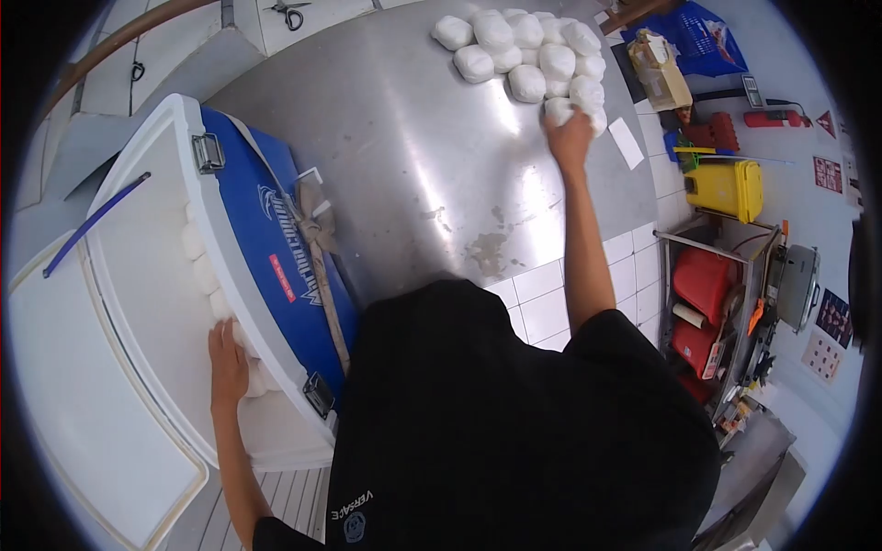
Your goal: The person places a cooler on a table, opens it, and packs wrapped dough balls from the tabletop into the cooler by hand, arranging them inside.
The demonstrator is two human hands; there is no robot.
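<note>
Several white wrapped balls (526,83) lie heaped at the far right of the steel table (386,138). My right hand (570,138) is closed round a white ball at the near edge of this heap. On the left, a blue cooler box (266,202) with a white inside stands open. My left hand (229,363) reaches into it, fingers together against the white balls (204,273) lined along its inner wall. Whether the left fingers grip one of them is hidden.
The cooler's white lid (83,395) hangs open at the far left. A white paper (627,143) lies right of the heap. Beyond the table are a yellow bin (726,190), a rack with red containers (703,285) and a blue crate (703,41).
</note>
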